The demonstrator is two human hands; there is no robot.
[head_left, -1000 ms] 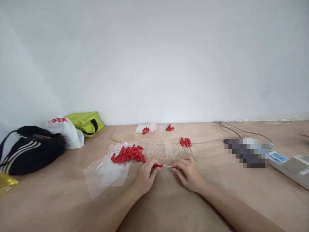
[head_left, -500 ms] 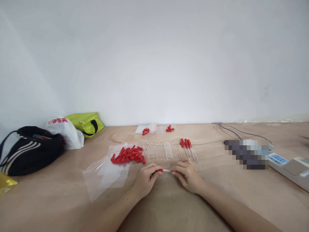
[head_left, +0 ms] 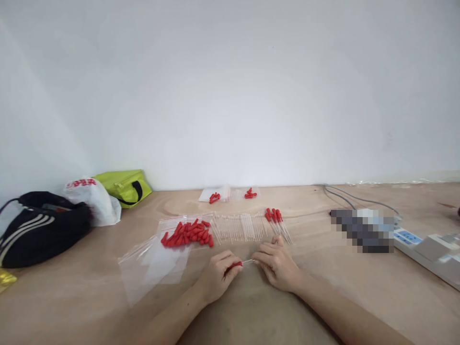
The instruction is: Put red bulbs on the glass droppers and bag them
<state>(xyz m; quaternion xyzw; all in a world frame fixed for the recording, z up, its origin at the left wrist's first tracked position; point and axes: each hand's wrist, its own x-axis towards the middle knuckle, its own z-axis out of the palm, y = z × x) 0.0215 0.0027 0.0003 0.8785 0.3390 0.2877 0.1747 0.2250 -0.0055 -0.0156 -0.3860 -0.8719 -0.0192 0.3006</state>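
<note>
Between thumb and fingers, my left hand (head_left: pixel 220 277) grips a red rubber bulb (head_left: pixel 235 265). My right hand (head_left: pixel 276 266) pinches a thin clear dropper tube (head_left: pixel 247 262), whose near end meets the bulb's mouth; how deep it sits inside is hidden by my fingers. Beyond my hands lies a row of clear tubes (head_left: pixel 239 227) side by side. To the right of that row are several droppers with red bulbs (head_left: pixel 275 215) on them. A heap of loose red bulbs (head_left: pixel 187 234) rests on plastic zip bags (head_left: pixel 151 268) at the left.
Near the wall lie more small bags (head_left: pixel 206 194) with red bulbs. On the left stand a black bag (head_left: pixel 46 225), a white plastic bag (head_left: pixel 104 206) and a lime-green bag (head_left: pixel 125 187). A power strip (head_left: pixel 424 247), cables (head_left: pixel 341 194) and a blurred-out dark object are at the right.
The tube now slants slightly up toward my right hand, where before it lay level. Both hands keep their hold. The whole view has shifted a little.
</note>
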